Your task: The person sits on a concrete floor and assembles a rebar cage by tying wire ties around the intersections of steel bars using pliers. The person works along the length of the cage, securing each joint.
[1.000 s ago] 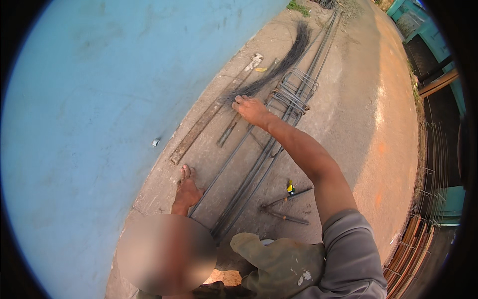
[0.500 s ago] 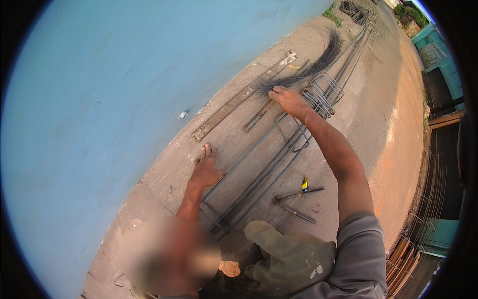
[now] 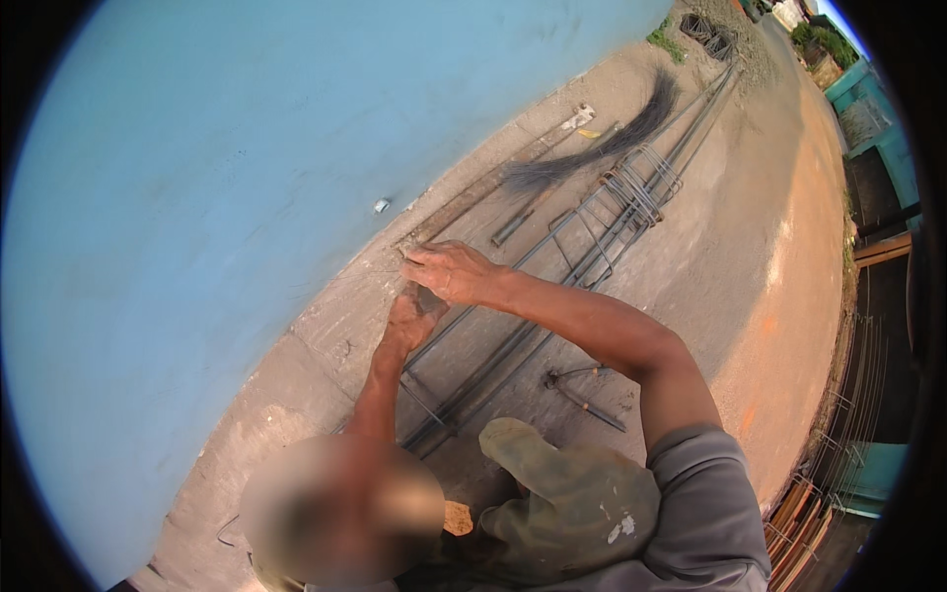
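Nearest the lens, a grey sleeve (image 3: 705, 513) and an olive-green trouser knee (image 3: 572, 493) fill the lower edge. Beyond them, a pair of pincers (image 3: 582, 387) lies on the concrete ground (image 3: 750, 296) beside the long rebar bundle (image 3: 493, 370). Both hands meet by the foot of the blue wall (image 3: 227, 168) — the left hand (image 3: 414, 316) lies under the right hand (image 3: 452, 271), whose fingers curl loosely over it; what they grip, if anything, cannot be told. Farther off, about 6 square stirrups (image 3: 636, 192) ring the bars, and a dark sheaf of tie wire (image 3: 602, 148) trails away.
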Tool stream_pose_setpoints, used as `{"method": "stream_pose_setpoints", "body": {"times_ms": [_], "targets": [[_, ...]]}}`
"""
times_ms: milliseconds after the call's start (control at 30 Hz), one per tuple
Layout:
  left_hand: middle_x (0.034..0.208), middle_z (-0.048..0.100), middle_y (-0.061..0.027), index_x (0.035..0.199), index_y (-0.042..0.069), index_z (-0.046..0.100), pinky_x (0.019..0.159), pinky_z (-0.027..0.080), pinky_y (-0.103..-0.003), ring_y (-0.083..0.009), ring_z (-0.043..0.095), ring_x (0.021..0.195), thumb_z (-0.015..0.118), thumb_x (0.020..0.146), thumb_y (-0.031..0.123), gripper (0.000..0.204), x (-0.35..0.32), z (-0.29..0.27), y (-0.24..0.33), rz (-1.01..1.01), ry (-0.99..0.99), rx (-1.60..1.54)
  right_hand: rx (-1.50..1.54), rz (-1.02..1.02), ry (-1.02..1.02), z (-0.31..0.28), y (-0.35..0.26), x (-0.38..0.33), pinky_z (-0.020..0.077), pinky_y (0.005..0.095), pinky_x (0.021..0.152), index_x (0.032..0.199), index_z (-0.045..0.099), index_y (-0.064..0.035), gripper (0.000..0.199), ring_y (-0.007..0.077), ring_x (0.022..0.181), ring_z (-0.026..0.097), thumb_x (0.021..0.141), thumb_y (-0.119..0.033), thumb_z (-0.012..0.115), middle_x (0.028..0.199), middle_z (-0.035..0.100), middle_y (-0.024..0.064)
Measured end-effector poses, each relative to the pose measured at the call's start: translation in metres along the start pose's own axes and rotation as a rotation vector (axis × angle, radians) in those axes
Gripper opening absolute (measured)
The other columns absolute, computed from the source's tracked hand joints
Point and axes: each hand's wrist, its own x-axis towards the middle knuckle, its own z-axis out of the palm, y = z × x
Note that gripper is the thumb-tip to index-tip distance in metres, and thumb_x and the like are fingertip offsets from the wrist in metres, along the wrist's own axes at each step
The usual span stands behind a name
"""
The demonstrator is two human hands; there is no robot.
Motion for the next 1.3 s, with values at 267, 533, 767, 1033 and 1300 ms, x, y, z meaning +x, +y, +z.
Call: {"method": "stream_pose_setpoints", "body": {"times_ms": [267, 533, 767, 1033, 1300], "targets": [[0.124, 0.061, -0.0172, 0.138, -0.001, 0.045, 0.073, 0.053, -0.03, -0.0207, 0.067, 0.093, 0.048, 0.103, 0.017, 0.04, -0.062, 0.061, 0.075, 0.445, 0.843, -0.75, 0.269, -0.359, 0.22, -0.042, -0.163, 0.066, 0.0583, 0.0326, 0.061, 0.084, 0.057, 0.0, 0.013, 0.0197, 0.075, 0.063, 0.077, -0.009, 0.063, 0.078, 0.052, 0.0069], [0.114, 0.066, -0.0152, 0.12, -0.004, 0.061, 0.075, 0.054, -0.031, -0.0196, 0.067, 0.092, 0.049, 0.102, 0.02, 0.032, -0.097, 0.032, 0.087, 0.379, 0.63, -0.672, 0.304, -0.576, 0.325, -0.067, -0.261, 0.098, 0.0564, 0.0282, 0.054, 0.08, 0.06, 0.0007, 0.011, 0.0166, 0.071, 0.062, 0.082, -0.01, 0.062, 0.076, 0.058, 0.0069], [0.108, 0.07, -0.0165, 0.121, -0.006, 0.063, 0.083, 0.053, -0.032, -0.0211, 0.067, 0.097, 0.07, 0.082, 0.006, 0.041, -0.154, -0.088, -0.007, 0.269, 0.362, -0.716, 0.269, -0.043, 0.272, -0.065, -0.184, 0.079, 0.0545, 0.0398, 0.056, 0.088, 0.059, 0.003, 0.004, 0.0288, 0.072, 0.067, 0.084, 0.001, 0.059, 0.08, 0.063, 0.0168], [0.083, 0.07, -0.0107, 0.099, -0.002, 0.071, 0.059, 0.051, -0.028, -0.0164, 0.065, 0.071, 0.072, 0.087, 0.019, 0.024, -0.231, -0.147, 0.097, 0.514, 0.807, -0.791, 0.433, 0.173, 0.205, -0.078, -0.184, 0.074, 0.0489, 0.0403, 0.059, 0.089, 0.059, 0.003, 0.01, 0.0284, 0.067, 0.062, 0.094, -0.005, 0.057, 0.076, 0.061, 0.0162], [0.078, 0.069, -0.0072, 0.088, 0.001, 0.073, 0.064, 0.05, -0.028, -0.0139, 0.061, 0.069, 0.065, 0.094, 0.022, 0.024, -0.212, -0.112, 0.104, 0.457, 0.76, -0.457, 0.691, 0.32, 0.334, -0.12, -0.188, 0.093, 0.048, 0.0321, 0.061, 0.094, 0.068, 0.0023, 0.013, 0.0187, 0.068, 0.059, 0.092, -0.008, 0.062, 0.079, 0.063, 0.0105]]}}
